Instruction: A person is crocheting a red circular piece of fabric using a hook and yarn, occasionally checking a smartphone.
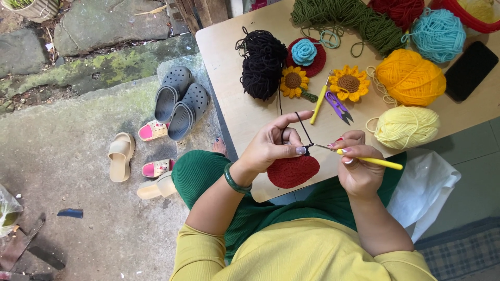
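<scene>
The left hand [271, 145] covers the upper edge of the red crochet piece [292, 171]. The hook tip of the yellow crochet hook [371, 161] is too small to make out. The red basket [469, 13] and red yarn [398, 10] are cut off by the top edge; the plastic bag [8, 211] by the left edge

A round dark-red crocheted piece [292, 171] is lying at the near edge of the light wooden counter [245, 112], under the left hand [271, 145]. Behind it, a black yarn bundle [260, 65] is sitting left of two crocheted sunflowers [294, 82], with a yellow crochet hook [319, 104] and purple snips [338, 105] lying between them.
</scene>
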